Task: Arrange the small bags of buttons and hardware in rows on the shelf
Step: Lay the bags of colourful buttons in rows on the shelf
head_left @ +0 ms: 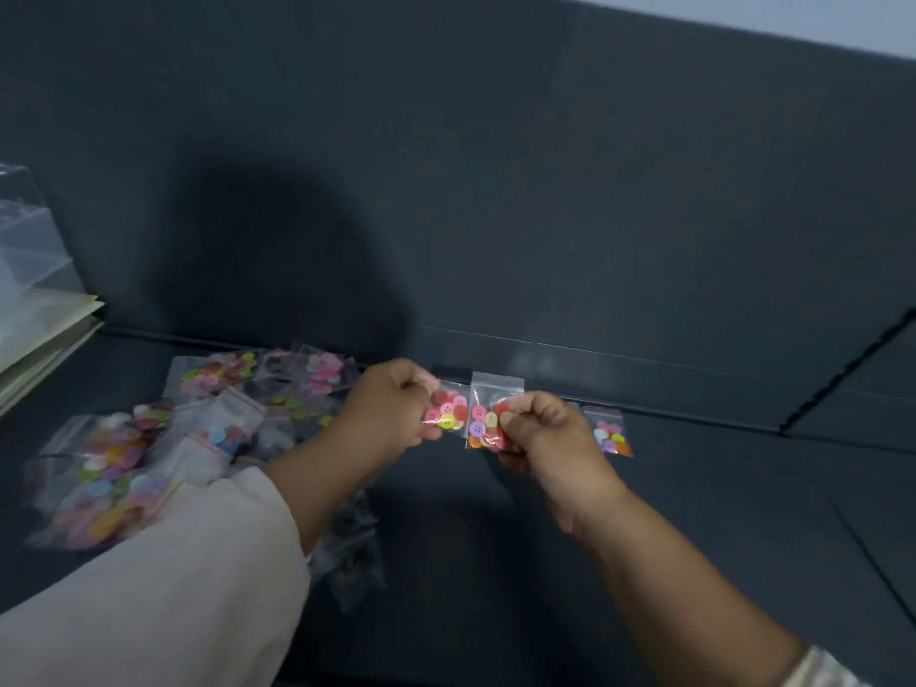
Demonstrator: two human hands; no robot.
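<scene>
Two small bags are held side by side near the back of the dark shelf (pixel 644 538), the left hand (pixel 391 404) pinching the pink-button bag (pixel 446 414) and the right hand (pixel 545 433) the orange-button bag (pixel 483 423), apparently to continue the row begun by the laid bag (pixel 612 436), apart from the unsorted pile (pixel 198 428).

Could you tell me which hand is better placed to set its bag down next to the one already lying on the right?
Probably the right hand: its button bag is nearest the placed bag. The left hand, pinching a second bag, is farther off, by the unsorted pile.
</scene>
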